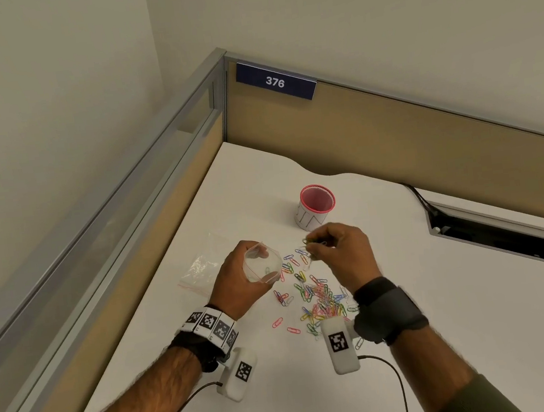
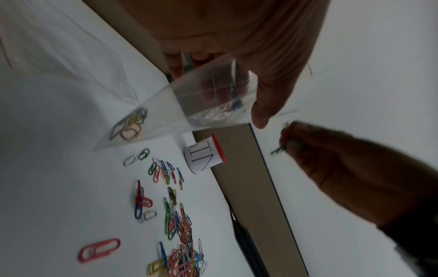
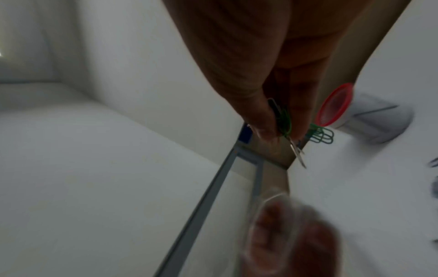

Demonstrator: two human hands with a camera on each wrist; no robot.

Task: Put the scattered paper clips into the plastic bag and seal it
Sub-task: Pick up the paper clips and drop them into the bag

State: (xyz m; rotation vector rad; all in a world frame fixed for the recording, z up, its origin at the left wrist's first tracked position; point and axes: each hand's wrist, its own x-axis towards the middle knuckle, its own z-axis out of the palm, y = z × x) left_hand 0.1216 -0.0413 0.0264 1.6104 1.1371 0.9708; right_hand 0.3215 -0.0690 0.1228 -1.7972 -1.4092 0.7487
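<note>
Held open-mouthed by the left hand [image 1: 238, 279], the flimsy plastic bag [image 1: 262, 266] waits just beside the right hand [image 1: 343, 252], whose fingertips pinch light, slippery paper clips [image 3: 284, 121].

White desk [image 1: 409, 291] bears paper clips [image 1: 318, 298], cup [image 1: 317, 205], bags [image 1: 202, 264].

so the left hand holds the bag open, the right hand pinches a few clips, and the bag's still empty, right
Not quite: the bag is not empty. The left wrist view shows a few clips already lying in its bottom corner. The left hand does hold it open, and the right hand does pinch clips.
</note>
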